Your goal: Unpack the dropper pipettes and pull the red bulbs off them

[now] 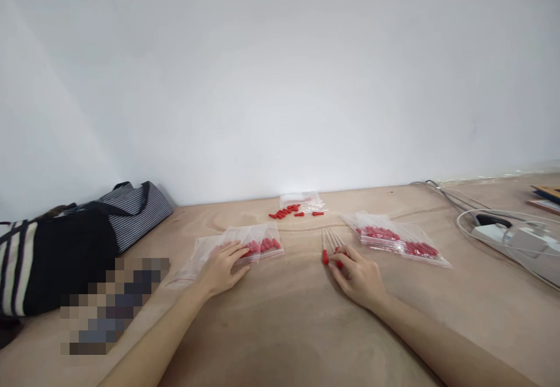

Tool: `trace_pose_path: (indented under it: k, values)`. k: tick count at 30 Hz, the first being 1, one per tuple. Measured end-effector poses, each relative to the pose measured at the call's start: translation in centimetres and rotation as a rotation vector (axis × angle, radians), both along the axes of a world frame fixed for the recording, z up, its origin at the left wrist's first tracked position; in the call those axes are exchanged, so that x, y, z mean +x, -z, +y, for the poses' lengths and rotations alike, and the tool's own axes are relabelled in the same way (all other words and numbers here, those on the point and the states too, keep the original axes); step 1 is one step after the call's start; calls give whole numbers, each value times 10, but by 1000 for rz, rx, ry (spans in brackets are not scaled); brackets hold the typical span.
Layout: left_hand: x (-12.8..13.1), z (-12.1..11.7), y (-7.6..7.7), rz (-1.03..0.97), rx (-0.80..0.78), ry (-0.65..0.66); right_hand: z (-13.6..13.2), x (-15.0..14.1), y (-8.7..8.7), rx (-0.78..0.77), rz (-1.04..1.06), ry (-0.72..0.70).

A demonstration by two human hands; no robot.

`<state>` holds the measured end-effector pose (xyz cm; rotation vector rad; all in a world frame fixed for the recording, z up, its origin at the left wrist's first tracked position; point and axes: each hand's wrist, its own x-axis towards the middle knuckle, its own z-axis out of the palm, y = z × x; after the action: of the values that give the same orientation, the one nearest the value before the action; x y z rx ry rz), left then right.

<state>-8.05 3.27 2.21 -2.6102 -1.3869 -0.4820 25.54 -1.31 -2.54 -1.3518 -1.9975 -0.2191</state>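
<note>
My left hand (224, 269) lies over clear zip bags (268, 250) that hold droppers with red rubber bulbs. Its fingers are stretched out across the plastic. On the right, my right hand (359, 276) has its fingers curled over the bulbs of several droppers (333, 239), whose thin clear tubes fan out away from me on the table. One dropper's red bulb (325, 257) shows just left of the fingertips; the hand hides part of the others. Loose red bulbs (286, 212) lie farther back, beside a bag of thin clear tubes (311, 205).
A stack of filled zip bags (394, 240) sits right of my right hand on the wooden table (280, 328). Cables and a white power strip (520, 247) occupy the right side. Dark and striped bags (140, 215) stand at left, near a blurred-out patch (118, 311). A white wall rises behind.
</note>
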Motion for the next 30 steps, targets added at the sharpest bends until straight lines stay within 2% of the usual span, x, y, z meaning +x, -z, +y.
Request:
trace_pose_path:
  k: [4, 8, 10, 12, 15, 17, 24, 30]
  values:
    - [7, 5, 5, 12, 84, -1, 0, 1, 0, -5, -1, 5]
    - [33, -6, -10, -9, 175, -54, 0, 0, -3, -9, 13, 2]
    - [56, -20, -17, 11, 112, -79, -1, 0, -4, -15, 18, -19]
    - [81, -36, -19, 5, -32, -59, -2, 0, -6, -22, 20, -52]
    - [110, -53, -15, -13, -233, -50, -4, -1, -8, -33, 17, -107]
    - [122, -58, -12, -44, -306, -53, -6, -2, -9, -57, 7, -156]
    - [132, -46, -11, -198, -471, -104, -13, -11, -10, -114, 16, -283]
    - [132, -38, 8, -391, -528, -120, -11, -15, -8, -7, -11, -345]
